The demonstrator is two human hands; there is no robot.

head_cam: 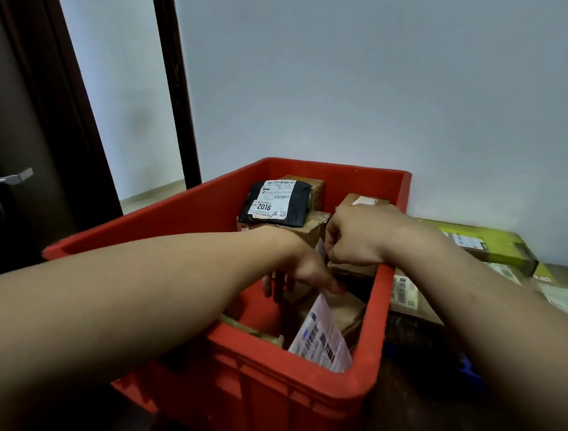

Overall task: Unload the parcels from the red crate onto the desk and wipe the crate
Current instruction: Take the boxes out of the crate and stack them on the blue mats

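One red crate (290,379) is reached into by two hands: left hand (301,272) spread wide, right hand (357,240) fisted, contents hidden; one black parcel (276,204) is seen.

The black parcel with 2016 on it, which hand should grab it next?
Probably the left hand. The black parcel lies just beyond its wrist, in the red crate. The right hand is curled at a brown box further right.

Red crate (290,379): moulded plastic, smooth, showing a dull sheen, ribbed outside.
Black parcel (276,204), lying beyond the left hand's fingers (276,284): glossy film, wrinkling, carrying a matt white paper label.
Cardboard boxes (314,228) beside the right hand's fingers (333,242): matt brown, rough, edges fraying.
Door handle (4,178): brushed metal.
Wall (383,69): matt paint.
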